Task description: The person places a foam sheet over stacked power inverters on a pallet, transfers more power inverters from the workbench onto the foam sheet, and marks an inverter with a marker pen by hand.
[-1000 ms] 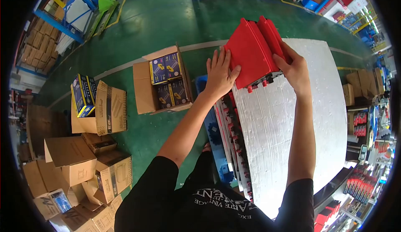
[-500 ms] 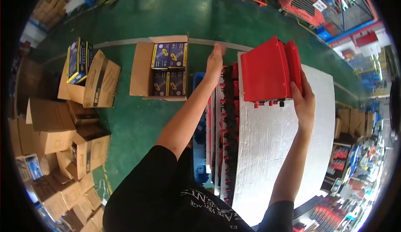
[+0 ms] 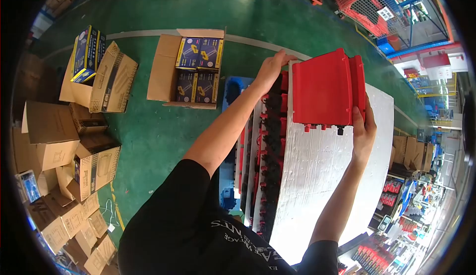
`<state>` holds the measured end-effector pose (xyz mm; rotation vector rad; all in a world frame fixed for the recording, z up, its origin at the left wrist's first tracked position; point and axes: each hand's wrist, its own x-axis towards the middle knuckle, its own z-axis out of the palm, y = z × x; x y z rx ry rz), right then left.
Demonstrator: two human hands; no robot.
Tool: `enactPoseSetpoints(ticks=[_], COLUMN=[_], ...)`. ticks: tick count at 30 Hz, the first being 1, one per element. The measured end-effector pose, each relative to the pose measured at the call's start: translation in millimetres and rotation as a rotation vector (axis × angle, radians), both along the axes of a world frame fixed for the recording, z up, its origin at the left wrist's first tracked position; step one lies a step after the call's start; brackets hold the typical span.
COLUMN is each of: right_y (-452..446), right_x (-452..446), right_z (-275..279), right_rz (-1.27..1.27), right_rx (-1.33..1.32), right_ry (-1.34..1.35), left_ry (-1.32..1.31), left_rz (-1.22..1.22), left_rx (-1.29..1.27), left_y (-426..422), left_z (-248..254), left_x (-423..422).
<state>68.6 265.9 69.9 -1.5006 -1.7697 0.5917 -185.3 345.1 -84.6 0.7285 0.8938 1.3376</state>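
Two red plastic cases [image 3: 322, 89] stand side by side on the far end of a white foam sheet [image 3: 322, 176]. Small red and black connectors stick out along their near edge. My right hand [image 3: 364, 129] grips the near right corner of the cases, thumb on the near side and fingers behind the right one. My left hand [image 3: 272, 71] reaches to the far left corner of the sheet, fingers stretched toward the left side of the cases; whether they touch is unclear. Under the sheet are stacked layers of similar red units [image 3: 270, 126] with black connectors.
An open carton [image 3: 163, 72] holding several blue-and-yellow boxes [image 3: 208, 52] stands on the green floor to the left. Nearer are piled open cartons [image 3: 54, 146]. A blue pallet [image 3: 229, 176] lies under the stack. Wire-mesh cages [image 3: 364, 7] stand at the far right.
My left hand has moved right, closer to the cases. The cases and my right hand sit slightly farther right and lower in view, and the camera view has shifted.
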Motion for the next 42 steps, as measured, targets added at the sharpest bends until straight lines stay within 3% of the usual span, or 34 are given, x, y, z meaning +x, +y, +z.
enactPoseSetpoints(ticks=[5,10,15,19,21,30,33,40,42], right_y=[-1,-2,-3,-1,-1,0,-2,-9,-7], right_x=[-2,-5,-2,-1,-2,-5,-13,-23,-17], right_z=[-2,-2,-7,-10,-9,-18,-17,-8,-11], right_rz=[-0.045,-0.069,-0.087,-0.088,-0.094,-0.146,-0.161,-0.234,-0.238], right_rx=[0.028,0.056,0.047,0.061,0.033,0.137,0.164,0.234,0.25], right_ry=[-0.065,-0.136,-0.115,-0.109,-0.084,-0.088,-0.083,-0.239,-0.25], left_ry=[-0.011,-0.174,-0.193,0.248,0.219,0.518,0.698,0.725,0.706], left_rz=[-0.016,0.325,0.758,0.575,0.424,0.315,0.017,0.047,0.077], left_rx=[-0.023,-0.104,-0.214,-0.169,-0.22,0.131,0.056,-0.03,0.063], left_y=[4,1,-83,-170,-188,-139,-129,-124,-125], left_z=[2,-26,-58,-62,-37,2,15,16,10], left_x=[-5,-24,-23,18,28,30,25,35,37])
